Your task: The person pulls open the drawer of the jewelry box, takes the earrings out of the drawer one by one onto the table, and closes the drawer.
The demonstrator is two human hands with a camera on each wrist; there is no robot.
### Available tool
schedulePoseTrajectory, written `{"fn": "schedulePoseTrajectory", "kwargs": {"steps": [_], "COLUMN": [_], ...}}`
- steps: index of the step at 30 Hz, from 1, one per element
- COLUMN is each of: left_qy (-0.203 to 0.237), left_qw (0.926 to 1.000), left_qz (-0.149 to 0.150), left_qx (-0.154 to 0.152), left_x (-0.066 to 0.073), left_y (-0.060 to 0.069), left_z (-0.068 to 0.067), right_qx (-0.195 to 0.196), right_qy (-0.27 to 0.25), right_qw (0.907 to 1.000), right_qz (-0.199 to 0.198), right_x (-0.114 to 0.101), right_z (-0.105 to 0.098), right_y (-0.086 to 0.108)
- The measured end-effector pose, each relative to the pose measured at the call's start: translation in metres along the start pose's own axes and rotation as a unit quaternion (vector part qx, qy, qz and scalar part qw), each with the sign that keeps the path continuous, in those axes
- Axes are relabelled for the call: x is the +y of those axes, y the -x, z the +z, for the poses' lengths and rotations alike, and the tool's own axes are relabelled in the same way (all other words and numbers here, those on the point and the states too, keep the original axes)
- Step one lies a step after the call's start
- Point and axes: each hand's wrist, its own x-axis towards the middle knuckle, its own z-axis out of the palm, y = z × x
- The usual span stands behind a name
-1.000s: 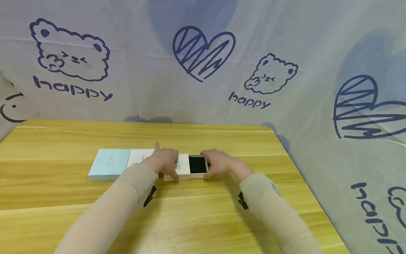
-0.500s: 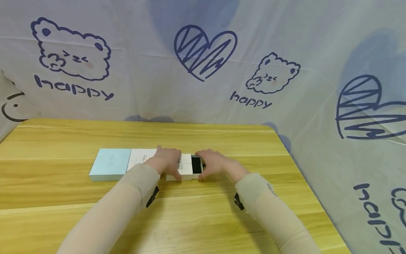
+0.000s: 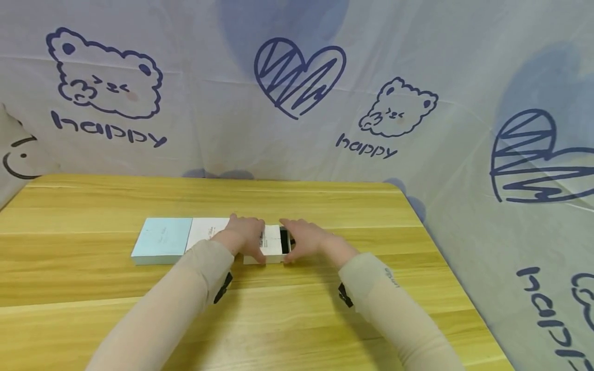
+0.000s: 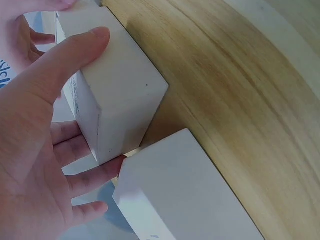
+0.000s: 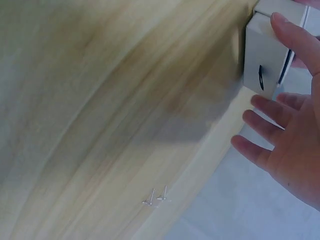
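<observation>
A small white drawer-style box lies on the table, its printed outer sleeve point(image 3: 274, 243) on the left. From the sleeve's right end a narrow part of the inner tray point(image 3: 284, 241) shows, with a black lining. My left hand point(image 3: 245, 236) grips the sleeve, thumb on the near side point(image 4: 125, 65) and fingers on the far side. At the other end, my right hand point(image 3: 305, 240) holds the tray between thumb and fingers. In the right wrist view the tray's end wall point(image 5: 260, 55) carries a short black pull loop point(image 5: 261, 77).
Left of the drawer box stands another white box point(image 3: 201, 229), partly behind my left arm, beside a light blue box point(image 3: 162, 237). Two tiny metal pin-like pieces point(image 5: 151, 197) lie on the wooden table point(image 3: 297, 309). A printed cloth point(image 3: 209, 103) hangs behind.
My right hand has moved left, sliding the tray deeper into the sleeve, so less black lining shows. My left hand has stayed on the sleeve almost in place.
</observation>
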Motion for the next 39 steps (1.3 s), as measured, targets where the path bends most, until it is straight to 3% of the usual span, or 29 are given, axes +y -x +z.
{"fn": "schedulePoseTrajectory", "kwargs": {"steps": [8,31,39], "left_qy": [0.002,-0.003,0.005], "left_qw": [1.0,1.0,1.0], "left_qz": [0.004,-0.002,0.004], "left_qx": [0.003,-0.002,0.0], "left_x": [-0.001,0.001,0.001], "left_y": [-0.001,0.001,0.002], "left_z": [0.002,-0.001,-0.001], "right_qx": [-0.008,-0.016,-0.017], "right_qy": [-0.039,-0.042,-0.061], "right_qw": [0.9992,0.9989,0.9972], "right_qz": [0.006,-0.008,-0.04], "right_x": [0.006,0.001,-0.009], "right_z": [-0.005,-0.003,0.0], "right_y": [0.007,0.001,-0.003]}}
